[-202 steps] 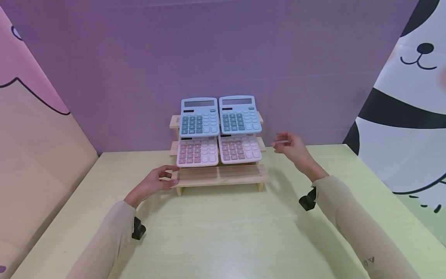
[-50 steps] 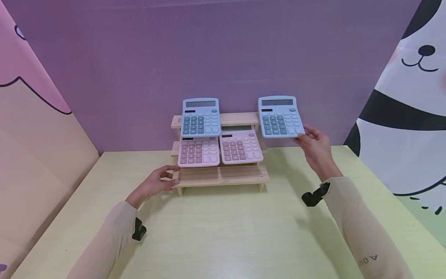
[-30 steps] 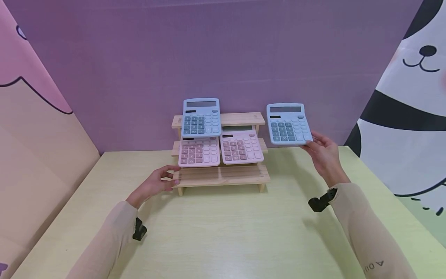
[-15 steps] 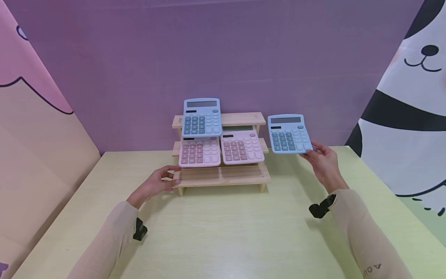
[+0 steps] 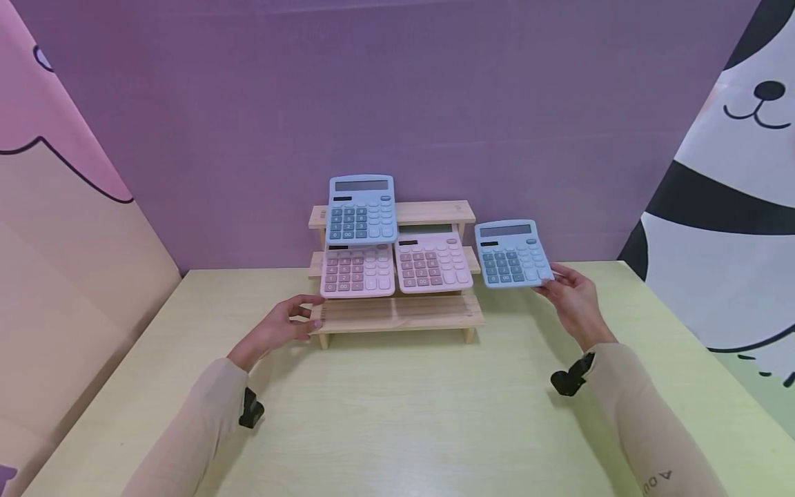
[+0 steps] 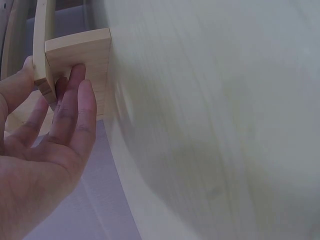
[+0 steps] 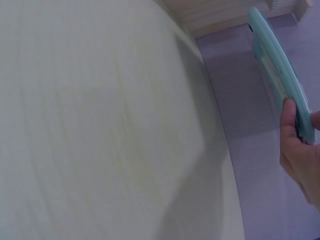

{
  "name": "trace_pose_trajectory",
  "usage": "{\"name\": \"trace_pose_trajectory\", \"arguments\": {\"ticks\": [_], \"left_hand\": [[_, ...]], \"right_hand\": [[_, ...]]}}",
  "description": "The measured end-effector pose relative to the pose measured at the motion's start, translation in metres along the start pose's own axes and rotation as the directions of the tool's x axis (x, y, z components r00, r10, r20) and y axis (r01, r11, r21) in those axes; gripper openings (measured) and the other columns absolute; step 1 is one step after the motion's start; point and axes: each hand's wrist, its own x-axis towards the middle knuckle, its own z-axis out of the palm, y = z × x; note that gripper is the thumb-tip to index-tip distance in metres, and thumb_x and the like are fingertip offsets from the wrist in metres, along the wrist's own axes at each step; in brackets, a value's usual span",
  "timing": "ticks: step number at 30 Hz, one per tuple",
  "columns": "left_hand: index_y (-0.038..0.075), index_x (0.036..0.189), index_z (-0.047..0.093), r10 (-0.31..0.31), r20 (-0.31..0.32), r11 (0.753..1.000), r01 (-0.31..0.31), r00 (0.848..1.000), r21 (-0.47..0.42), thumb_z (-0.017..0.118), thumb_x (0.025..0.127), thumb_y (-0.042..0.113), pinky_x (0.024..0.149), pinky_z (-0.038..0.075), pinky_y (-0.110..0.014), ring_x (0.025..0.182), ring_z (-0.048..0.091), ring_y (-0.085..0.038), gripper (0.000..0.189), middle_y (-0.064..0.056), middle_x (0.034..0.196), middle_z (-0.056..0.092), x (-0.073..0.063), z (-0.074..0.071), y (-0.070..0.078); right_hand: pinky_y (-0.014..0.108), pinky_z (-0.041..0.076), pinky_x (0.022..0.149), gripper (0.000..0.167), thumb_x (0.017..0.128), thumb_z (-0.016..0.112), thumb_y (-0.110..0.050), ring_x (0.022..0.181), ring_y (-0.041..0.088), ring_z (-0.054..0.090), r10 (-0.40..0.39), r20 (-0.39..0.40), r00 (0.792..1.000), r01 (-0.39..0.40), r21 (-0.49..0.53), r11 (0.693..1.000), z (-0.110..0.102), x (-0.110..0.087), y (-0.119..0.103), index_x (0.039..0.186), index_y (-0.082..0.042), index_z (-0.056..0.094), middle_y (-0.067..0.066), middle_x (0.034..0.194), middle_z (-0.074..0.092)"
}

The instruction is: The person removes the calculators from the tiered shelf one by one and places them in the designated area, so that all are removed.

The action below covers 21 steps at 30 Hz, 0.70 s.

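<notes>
A three-tier wooden display rack stands at the back of the table. My left hand grips the left end of its lowest shelf; in the left wrist view, the thumb lies on one face of the shelf board and the fingers reach behind it. Beside the rack's right side, my right hand pinches a light blue calculator by its lower right corner, off the table. Another blue calculator leans on the top tier's left half. Two pink calculators, a left one and a right one, rest on the middle tier.
The pale wood table spreads in front of the rack. Close behind it hangs a purple backdrop. Printed cartoon panels flank both sides, with a panda panel at the right.
The right hand, earlier holding nothing, has taken the right blue calculator off the top tier, moved it rightward, then lowered it beside the rack. The left hand stays on the bottom shelf.
</notes>
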Motion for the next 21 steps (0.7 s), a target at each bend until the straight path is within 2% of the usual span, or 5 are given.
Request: {"name": "trace_pose_trajectory", "arguments": {"ticks": [7,11,21], "left_hand": [[0.008,0.136,0.04,0.001,0.001,1.0,-0.001,1.0,-0.004,0.062,0.087,0.015,0.079,0.055,-0.036,0.085,0.056,-0.018,0.054,-0.02,0.115,0.047,0.002,0.0,-0.002],[0.009,0.136,0.04,0.002,-0.001,1.0,-0.002,1.0,-0.002,0.063,0.087,0.014,0.078,0.055,-0.035,0.085,0.056,-0.019,0.054,-0.019,0.116,0.047,0.002,0.0,-0.004],[0.01,0.136,0.039,-0.017,-0.005,1.0,0.017,1.0,0.014,0.063,0.086,0.017,0.079,0.055,-0.034,0.088,0.057,-0.021,0.055,-0.02,0.119,0.046,0.001,0.001,-0.003]], "right_hand": [[0.02,0.054,0.076,0.053,0.089,0.044,0.01,0.082,0.008,0.06,0.043,-0.004,0.999,-0.044,-0.077,0.996,-0.003,0.003,0.008,0.137,0.008,0.023,0.005,0.104,0.048],[0.021,0.053,0.08,0.055,0.089,0.044,0.009,0.083,0.006,0.059,0.065,-0.014,0.998,-0.066,-0.129,0.989,-0.005,0.003,0.011,0.139,0.009,0.021,0.004,0.104,0.048],[0.02,0.054,0.077,0.055,0.088,0.044,0.012,0.077,0.004,0.058,0.073,-0.03,0.997,-0.078,-0.204,0.976,-0.007,0.007,0.021,0.137,0.013,0.02,0.001,0.093,0.053]]}}
